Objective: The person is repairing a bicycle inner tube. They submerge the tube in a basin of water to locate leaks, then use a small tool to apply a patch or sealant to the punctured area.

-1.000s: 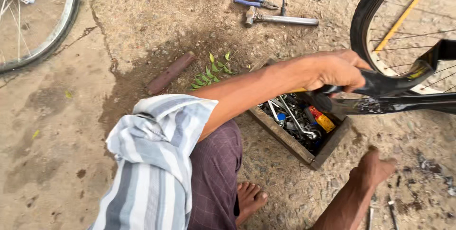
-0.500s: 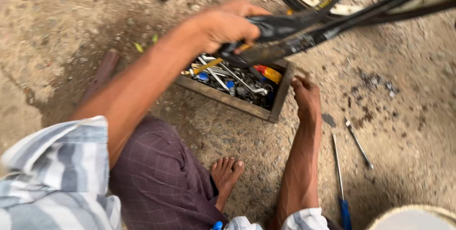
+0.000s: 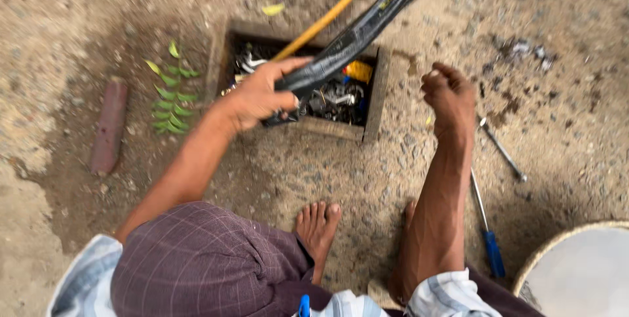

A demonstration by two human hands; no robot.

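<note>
My left hand [image 3: 259, 97] is closed around a black bicycle frame tube [image 3: 367, 25], holding it low over a wooden toolbox [image 3: 377, 97] full of metal tools on the sandy ground. My right hand [image 3: 449, 94] hangs loosely curled and holds nothing, just beside the box's right wall. A yellow tube [image 3: 327, 16] crosses behind the frame. A blue-handled screwdriver [image 3: 488, 235] lies near my bare foot [image 3: 318, 228]. With one hand carrying the frame, I judge it could slip and drop onto the tools.
</note>
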